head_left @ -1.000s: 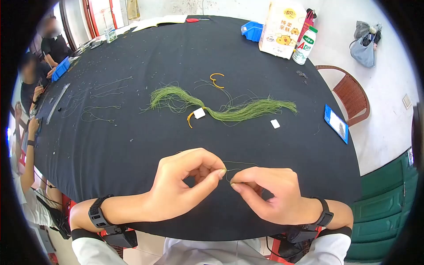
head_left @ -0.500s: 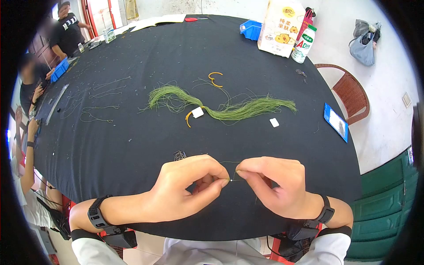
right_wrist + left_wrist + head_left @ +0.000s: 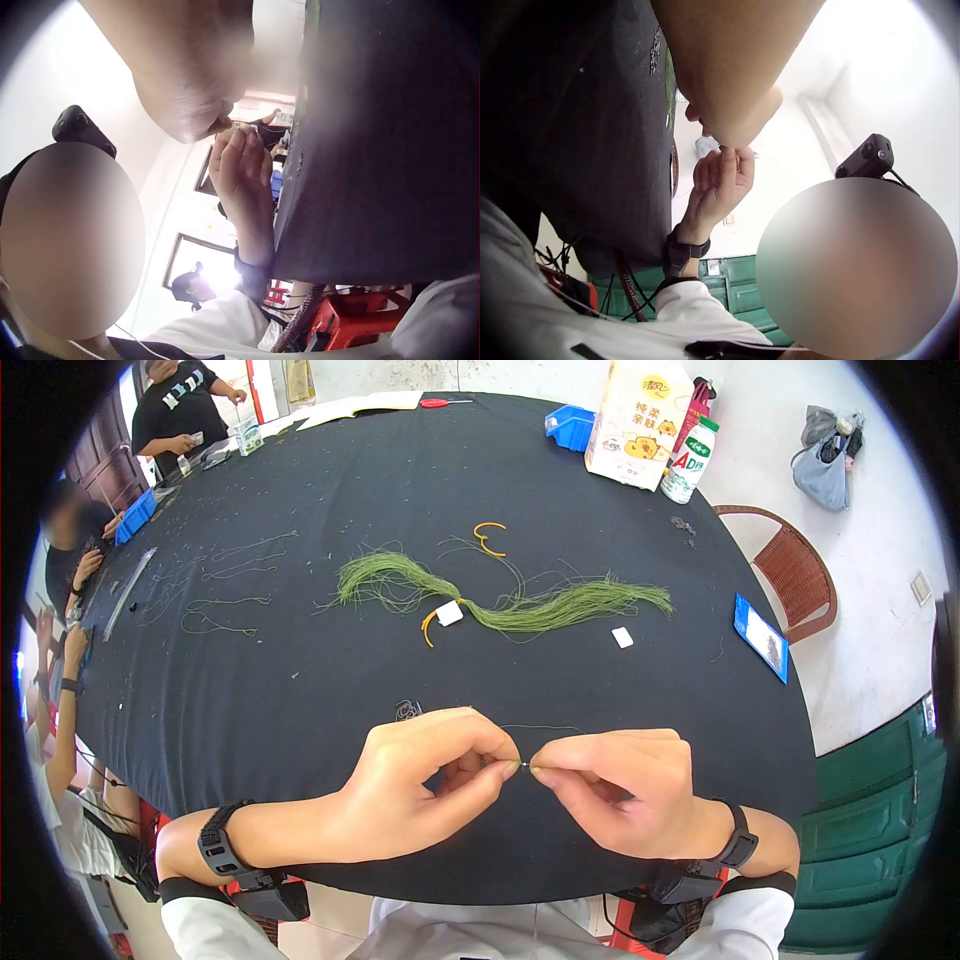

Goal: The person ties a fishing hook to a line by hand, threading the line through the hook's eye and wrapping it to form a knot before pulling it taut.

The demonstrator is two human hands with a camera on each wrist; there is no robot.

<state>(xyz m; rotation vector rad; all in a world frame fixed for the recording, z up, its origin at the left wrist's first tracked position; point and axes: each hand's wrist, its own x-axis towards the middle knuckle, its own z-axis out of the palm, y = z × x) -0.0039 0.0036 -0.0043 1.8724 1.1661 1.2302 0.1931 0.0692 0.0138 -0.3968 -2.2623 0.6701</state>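
Both hands meet low over the black table, fingertips almost touching. My left hand (image 3: 425, 780) pinches a tiny shiny piece (image 3: 525, 765) between thumb and index finger; its kind cannot be told at this size. Facing it, my right hand (image 3: 620, 785) pinches a fine green thread (image 3: 545, 727), part of which arcs behind the fingertips. In the left wrist view the right hand (image 3: 721, 184) shows with bent fingers, and in the right wrist view the left hand (image 3: 241, 165) does. Beyond the hands lies a tied bundle of green threads (image 3: 570, 612). A small heap of dark wiry bits (image 3: 408, 710) sits behind the left hand.
Orange curved pieces (image 3: 488, 540) and white tabs (image 3: 623, 637) lie around the bundle. Separate thread loops (image 3: 220, 625) are at left, a blue packet (image 3: 762, 640) at right. A tissue pack (image 3: 638, 425), bottle (image 3: 690, 460) and blue bin (image 3: 570, 428) stand at the back. Other people sit or stand at left.
The right hand rose away from the left, then came back level with it, fingertips close together. The shiny piece now shows at the left fingertips. A person at the back left has moved nearer the table.
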